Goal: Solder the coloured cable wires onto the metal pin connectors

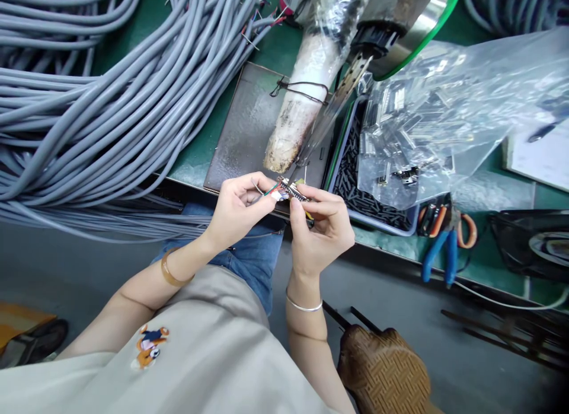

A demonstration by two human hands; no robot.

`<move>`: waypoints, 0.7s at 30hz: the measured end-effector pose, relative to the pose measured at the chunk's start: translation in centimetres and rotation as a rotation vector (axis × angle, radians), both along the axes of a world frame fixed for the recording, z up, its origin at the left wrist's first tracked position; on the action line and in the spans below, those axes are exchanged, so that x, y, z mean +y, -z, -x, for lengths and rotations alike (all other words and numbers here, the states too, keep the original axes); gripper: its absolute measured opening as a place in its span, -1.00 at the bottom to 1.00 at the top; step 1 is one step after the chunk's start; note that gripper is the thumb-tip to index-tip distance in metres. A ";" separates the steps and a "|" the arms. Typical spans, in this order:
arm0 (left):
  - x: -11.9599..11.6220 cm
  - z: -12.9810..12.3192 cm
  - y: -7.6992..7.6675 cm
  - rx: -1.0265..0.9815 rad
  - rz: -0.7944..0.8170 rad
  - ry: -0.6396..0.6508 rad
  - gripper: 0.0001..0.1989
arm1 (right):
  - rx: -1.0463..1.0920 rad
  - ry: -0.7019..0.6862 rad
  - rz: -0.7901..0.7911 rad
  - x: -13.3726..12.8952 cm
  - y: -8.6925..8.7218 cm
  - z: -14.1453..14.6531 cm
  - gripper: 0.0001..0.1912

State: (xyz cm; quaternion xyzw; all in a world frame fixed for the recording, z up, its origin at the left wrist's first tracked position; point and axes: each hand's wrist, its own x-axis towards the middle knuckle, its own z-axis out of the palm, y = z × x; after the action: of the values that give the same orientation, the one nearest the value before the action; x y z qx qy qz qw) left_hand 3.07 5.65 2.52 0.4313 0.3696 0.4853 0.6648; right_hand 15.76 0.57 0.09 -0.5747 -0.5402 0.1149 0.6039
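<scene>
My left hand (243, 207) pinches thin coloured wires (272, 189) close to the bench edge. Between both hands sits a small connector (293, 191) with a row of dark pins, and my right hand (320, 221) grips its right end with thumb and fingers. A thin metal tip of a soldering tool (306, 156) comes down over the connector from above. Beside it hangs a whitish tube (291, 123) with a scorched end, tied with dark wire. Beneath them lies a dark flat plate (244, 126).
Bundles of grey cable (111, 111) cover the left of the green bench (191, 159). On the right are a tray of small black tubes (351, 182), a plastic bag of metal parts (413, 123) and blue-handled pliers (440, 254). A woven stool (386, 372) stands below.
</scene>
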 end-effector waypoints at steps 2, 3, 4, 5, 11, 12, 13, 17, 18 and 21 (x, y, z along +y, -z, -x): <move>-0.1 0.0 0.1 -0.008 -0.010 0.001 -0.84 | 0.009 -0.004 -0.005 0.0 0.0 0.0 -0.89; -0.1 0.0 0.1 -0.008 -0.015 0.003 -0.85 | 0.010 -0.005 -0.009 0.0 0.0 0.0 -0.89; -0.2 0.0 0.2 -0.002 -0.018 0.004 -0.86 | 0.007 -0.005 -0.012 0.0 0.1 0.0 -0.89; -0.2 0.0 0.2 0.010 -0.021 0.000 -0.87 | 0.001 -0.004 -0.015 0.0 0.1 -0.1 -0.90; 0.0 0.0 0.5 0.074 -0.054 -0.029 -0.89 | -0.043 0.002 -0.018 0.0 0.2 -0.1 -0.91; 0.1 0.0 0.5 0.077 -0.059 -0.029 -0.89 | -0.048 0.005 -0.017 0.1 0.2 -0.1 -0.91; 0.1 -0.1 0.5 0.080 -0.062 -0.031 -0.88 | -0.052 0.008 -0.015 0.1 0.1 -0.1 -0.91; 0.1 -0.1 0.1 0.087 -0.075 -0.042 -0.89 | -0.086 0.032 -0.026 0.3 -0.3 0.0 -0.92; 0.2 -0.1 0.0 0.085 -0.073 -0.043 -0.89 | -0.097 0.038 -0.035 0.3 -0.4 0.0 -0.91; 0.3 -0.1 -0.3 0.047 -0.048 -0.018 -0.89 | -0.109 0.039 -0.067 0.4 -0.4 0.0 -0.89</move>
State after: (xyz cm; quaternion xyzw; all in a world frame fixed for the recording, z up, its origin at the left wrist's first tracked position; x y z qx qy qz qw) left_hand 3.14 5.95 2.78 0.4549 0.3770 0.4898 0.6410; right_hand 15.74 0.97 0.53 -0.5700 -0.5646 0.0537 0.5944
